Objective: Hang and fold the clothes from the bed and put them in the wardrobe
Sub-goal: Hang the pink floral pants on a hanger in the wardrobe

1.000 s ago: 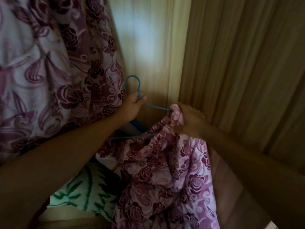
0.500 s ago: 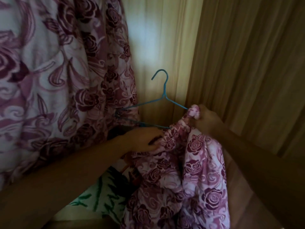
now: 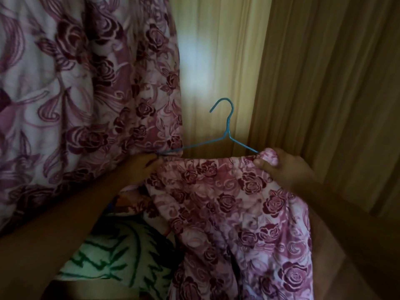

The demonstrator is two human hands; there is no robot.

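Both hands — left hand (image 3: 140, 167), right hand (image 3: 285, 167) — grip rose-print garment (image 3: 227, 202) on blue hanger (image 3: 227, 131).

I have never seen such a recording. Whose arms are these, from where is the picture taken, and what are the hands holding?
No machine is here: a person wears a camera on the head, which looks forward and down, so the two arms are the person's own. The left hand and the right hand each grip one end of the top edge of a pink cloth with dark red roses, stretched across a thin blue wire hanger whose hook points up, not yet hung. At the left hangs another purple flowered garment. Behind stands a pale wooden wardrobe wall. Below lies a white fabric with green stripes.
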